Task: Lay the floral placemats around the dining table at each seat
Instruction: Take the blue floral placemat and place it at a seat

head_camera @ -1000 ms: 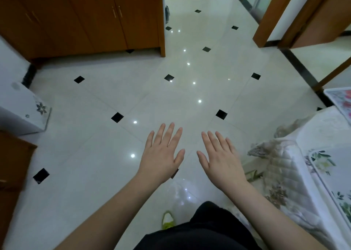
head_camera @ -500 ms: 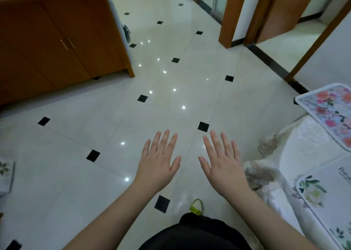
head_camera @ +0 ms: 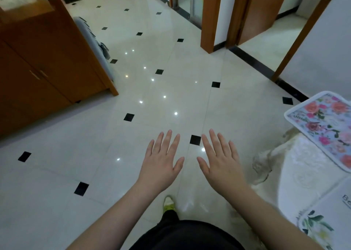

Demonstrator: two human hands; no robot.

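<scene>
Pink-flowered rectangular placemat (head_camera: 326, 128) has slid further into view on the white-clothed dining table (head_camera: 303, 166) — left hand (head_camera: 161, 160) and right hand (head_camera: 220, 160) beside it stay spread, empty.

centre: left hand (head_camera: 161, 162) beside right hand (head_camera: 221, 163), apart, over floor (head_camera: 76, 154) | upper left: cabinet (head_camera: 38, 59) | right edge: two placemats (head_camera: 326, 126) (head_camera: 326, 217) on table (head_camera: 303, 173) | upper right: doorways (head_camera: 209, 17)

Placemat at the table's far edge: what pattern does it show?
Pink, orange and red flowers on the placemat; head view.
</scene>
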